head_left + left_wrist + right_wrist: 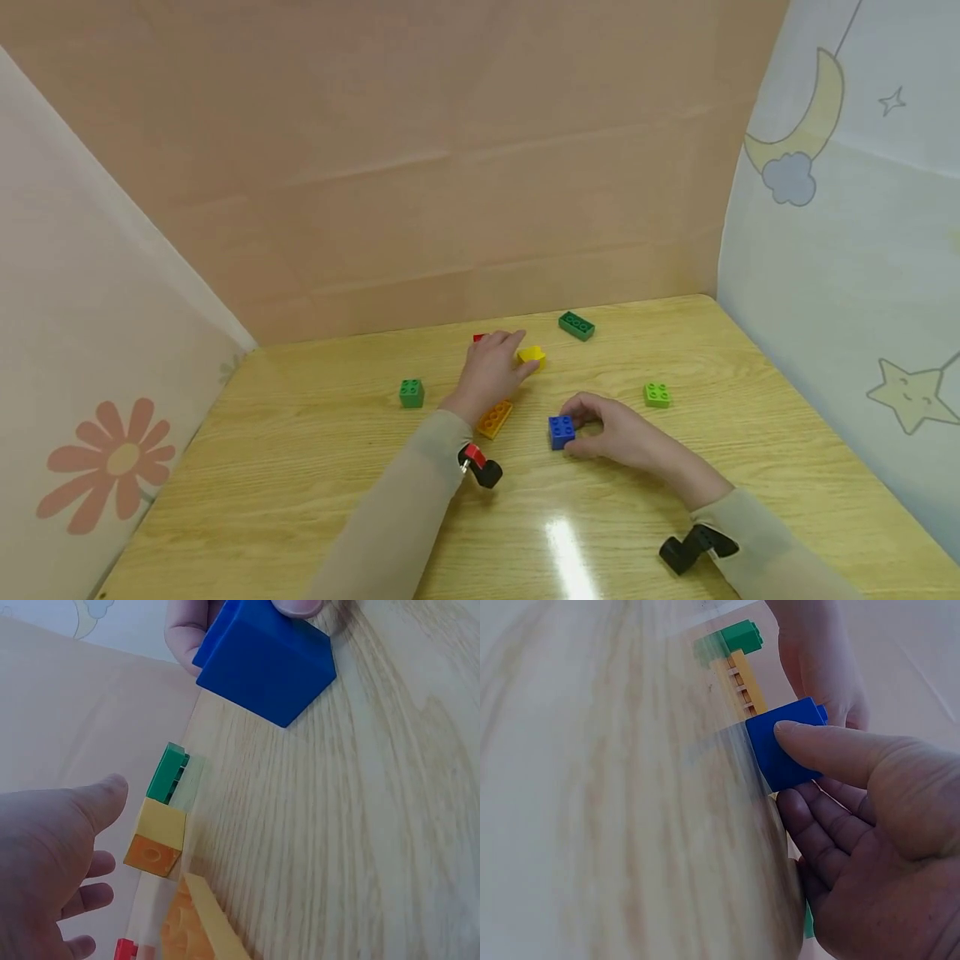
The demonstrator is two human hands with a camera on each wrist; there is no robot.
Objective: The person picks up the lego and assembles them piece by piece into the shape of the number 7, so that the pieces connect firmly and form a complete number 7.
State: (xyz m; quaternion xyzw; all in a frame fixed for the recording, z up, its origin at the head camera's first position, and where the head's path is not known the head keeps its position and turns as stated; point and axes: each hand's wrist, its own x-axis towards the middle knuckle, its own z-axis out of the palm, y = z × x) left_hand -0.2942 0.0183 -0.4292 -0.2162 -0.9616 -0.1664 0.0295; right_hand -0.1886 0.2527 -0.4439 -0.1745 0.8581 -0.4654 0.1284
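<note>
We start with the left hand (491, 375), fingers spread, holding nothing, beside the yellow block (532, 354); nearer us, the blue 4-stud brick (560, 432), pinched by its sides in the right hand (618, 430), presumably keeping studs clear.

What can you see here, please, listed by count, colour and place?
Blue block: 1, blue, table's middle
Orange block: 1, orange, left of blue
Yellow block: 1, yellow, beyond orange
Red block: 1, red, left of yellow, partly hidden
Green block: 1, green, table's left
Dark block: 1, dark green, near far edge
Pale block: 1, light green, table's right
Table: 1, light wood, under blocks
Back sheet: 1, tan, behind table
Left sheet: 1, whitish, with drawn flower
Right sheet: 1, whitish, with moon, cloud, stars
Wrist cameras: 2, black, at cuffs
Sleeves: 2, beige, both arms
Left hand: 1, bare, beside yellow block
Right hand: 1, bare, pinching blue block
</note>
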